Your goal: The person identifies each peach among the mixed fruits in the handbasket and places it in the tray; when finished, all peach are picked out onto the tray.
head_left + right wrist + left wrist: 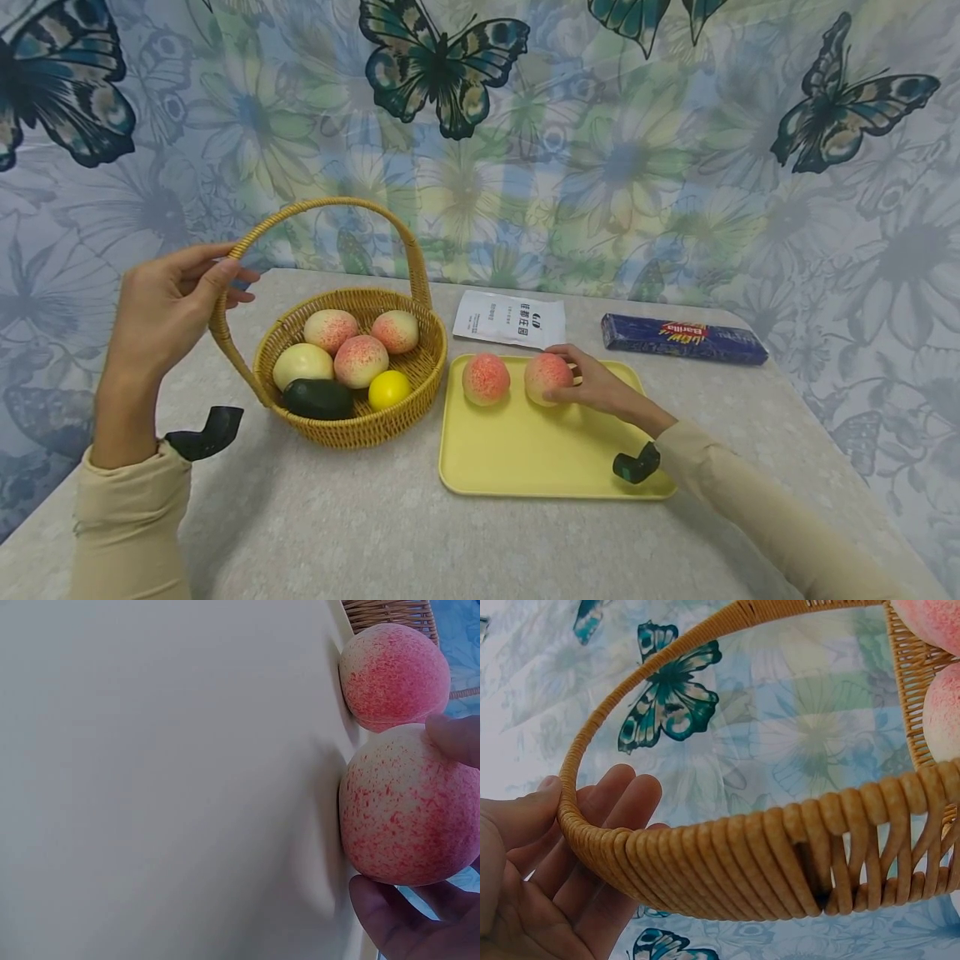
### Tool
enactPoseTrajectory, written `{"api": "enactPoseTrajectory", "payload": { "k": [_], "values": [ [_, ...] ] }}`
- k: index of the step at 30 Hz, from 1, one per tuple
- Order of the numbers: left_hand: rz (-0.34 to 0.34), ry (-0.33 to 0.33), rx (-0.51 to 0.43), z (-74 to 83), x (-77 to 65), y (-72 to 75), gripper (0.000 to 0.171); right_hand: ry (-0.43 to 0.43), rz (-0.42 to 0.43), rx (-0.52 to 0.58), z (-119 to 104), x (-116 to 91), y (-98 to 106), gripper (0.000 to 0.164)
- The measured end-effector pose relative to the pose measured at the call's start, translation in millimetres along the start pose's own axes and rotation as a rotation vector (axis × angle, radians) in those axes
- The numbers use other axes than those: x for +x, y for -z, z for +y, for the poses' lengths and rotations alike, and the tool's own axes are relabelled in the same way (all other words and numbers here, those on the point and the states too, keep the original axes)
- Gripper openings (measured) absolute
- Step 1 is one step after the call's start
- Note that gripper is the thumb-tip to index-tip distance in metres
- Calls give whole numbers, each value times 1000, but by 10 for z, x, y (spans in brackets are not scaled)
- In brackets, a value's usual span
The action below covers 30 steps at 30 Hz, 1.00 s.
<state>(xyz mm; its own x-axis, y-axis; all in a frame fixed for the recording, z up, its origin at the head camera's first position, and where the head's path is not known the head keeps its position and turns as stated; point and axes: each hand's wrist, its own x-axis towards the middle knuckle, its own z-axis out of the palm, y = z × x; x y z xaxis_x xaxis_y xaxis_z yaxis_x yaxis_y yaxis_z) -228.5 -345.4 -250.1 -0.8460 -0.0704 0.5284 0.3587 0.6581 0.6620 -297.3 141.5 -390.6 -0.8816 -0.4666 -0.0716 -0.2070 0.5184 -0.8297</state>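
Observation:
My left hand (171, 304) pinches the handle (682, 859) of a woven wicker basket (360, 433) between thumb and fingers. Inside the basket lie several peaches (362, 362), a dark green avocado-like fruit (318, 399) and a yellow lemon-like fruit (389, 390). To the right is a yellow tray (525, 458) with two pink peaches near its far edge. My right hand (596, 385) holds the right-hand peach (409, 806) between thumb and fingers, at the tray's surface. The left-hand peach (486, 379) sits beside it, untouched.
A white printed packet (510, 319) lies behind the tray. Farther right is a blue Barilla box (684, 339). A butterfly-patterned cloth (600, 167) hangs behind the table (360, 525). Black wrist mounts (206, 433) are on both arms.

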Motion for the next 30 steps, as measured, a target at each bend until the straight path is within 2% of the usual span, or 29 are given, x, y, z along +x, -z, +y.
{"api": "enactPoseTrajectory", "payload": {
  "k": [13, 21, 30],
  "values": [
    [7, -2, 3, 30, -16, 5, 36, -2, -50, 10, -42, -36, 20, 80],
    [7, -2, 5, 24, -17, 3, 36, 38, -63, 14, -87, 3, 149, 76],
    [15, -14, -8, 32, -25, 9, 35, 47, -35, -2, -196, 106, 241, 70]
  ]
}}
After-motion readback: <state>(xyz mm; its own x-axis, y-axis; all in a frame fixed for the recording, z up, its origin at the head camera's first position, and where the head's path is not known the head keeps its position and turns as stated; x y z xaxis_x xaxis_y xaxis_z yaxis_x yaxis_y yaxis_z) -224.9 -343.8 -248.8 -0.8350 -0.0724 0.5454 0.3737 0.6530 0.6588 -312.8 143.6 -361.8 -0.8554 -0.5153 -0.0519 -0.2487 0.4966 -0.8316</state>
